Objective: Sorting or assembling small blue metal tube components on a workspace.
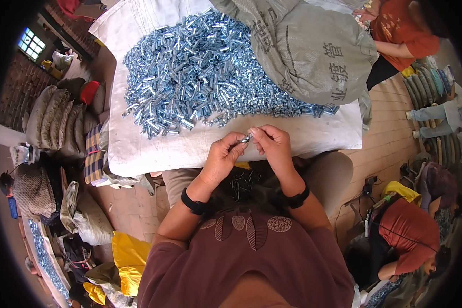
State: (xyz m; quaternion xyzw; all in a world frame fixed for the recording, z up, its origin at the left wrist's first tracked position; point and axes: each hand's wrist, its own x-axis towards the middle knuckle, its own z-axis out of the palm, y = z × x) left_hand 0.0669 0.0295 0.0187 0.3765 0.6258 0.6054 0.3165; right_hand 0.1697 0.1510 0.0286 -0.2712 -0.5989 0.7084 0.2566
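Note:
My left hand point(225, 156) and my right hand point(273, 149) meet just off the near edge of a white-covered table point(143, 153). Between their fingertips is a small shiny metal fitting point(247, 138), pinched from both sides. Its exact shape is mostly covered by the fingers. Beyond my hands lies a big heap of bluish-silver metal sleeves point(190, 77), with smaller, shorter metal pieces point(256, 97) along its near right side. Below my hands, several dark slim metal pieces point(239, 186) lie in my lap.
A grey-green woven sack point(313, 56) slumps over the heap's right side. Stuffed sacks point(54, 118) stand at the left, with a yellow bag point(130, 259) lower down. People in red tops work at the upper right point(403, 36) and lower right point(408, 233).

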